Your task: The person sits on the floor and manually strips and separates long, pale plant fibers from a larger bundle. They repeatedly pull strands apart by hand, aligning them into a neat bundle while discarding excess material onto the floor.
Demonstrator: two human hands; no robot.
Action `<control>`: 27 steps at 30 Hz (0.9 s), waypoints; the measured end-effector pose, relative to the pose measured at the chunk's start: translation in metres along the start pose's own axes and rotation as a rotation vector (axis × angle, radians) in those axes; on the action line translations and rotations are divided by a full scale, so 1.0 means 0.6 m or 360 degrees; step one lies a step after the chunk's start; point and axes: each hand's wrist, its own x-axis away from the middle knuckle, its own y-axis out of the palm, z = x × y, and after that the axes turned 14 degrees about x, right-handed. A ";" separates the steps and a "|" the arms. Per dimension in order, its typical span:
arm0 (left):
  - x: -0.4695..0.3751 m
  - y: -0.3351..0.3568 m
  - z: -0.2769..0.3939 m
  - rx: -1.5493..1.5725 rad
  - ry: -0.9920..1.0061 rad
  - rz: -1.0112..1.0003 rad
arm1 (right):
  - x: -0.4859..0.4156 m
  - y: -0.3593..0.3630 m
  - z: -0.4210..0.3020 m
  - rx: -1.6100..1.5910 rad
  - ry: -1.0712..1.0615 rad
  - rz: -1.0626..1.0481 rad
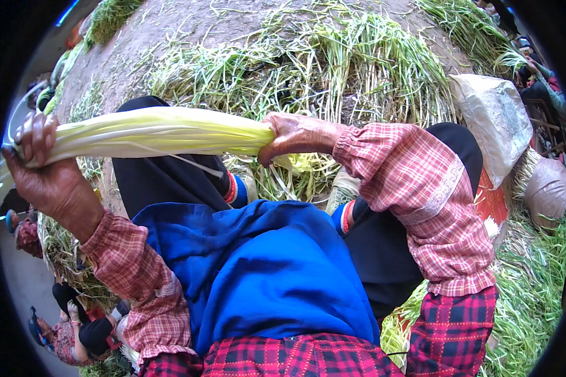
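Note:
A thick bundle of pale yellow-white leafy stalks [170, 132] stretches level across the view, above my knees. My left hand [52, 174] is wrapped around its whiter end, thumb below and fingers curled over. At the other, yellower end my right hand [292, 134] grips it, with the leaf tips partly hidden in the palm. One loose stalk [184, 160] hangs out from the bundle's underside. A blue apron [283, 278] covers my lap, and checked sleeve covers [424, 207] are on both forearms.
Heaps of cut green stalks [358, 61] lie on the ground before my feet. To the right are a white woven sack [493, 122], a red sheet [493, 202] and more greens [528, 282]. A seated person [75, 325] is at lower left; another person [542, 85] is at upper right.

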 end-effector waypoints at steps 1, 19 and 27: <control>0.000 -0.006 0.016 0.0018 -0.0003 0.0006 | 0.000 0.000 0.002 -0.0054 -0.0053 -0.0010; 0.008 -0.027 0.158 -0.0190 0.0246 0.0308 | 0.009 -0.023 0.053 0.1401 0.0499 -0.0131; -0.001 -0.033 0.117 -0.0237 0.0211 0.0245 | -0.005 -0.085 0.005 0.1498 0.0300 0.0440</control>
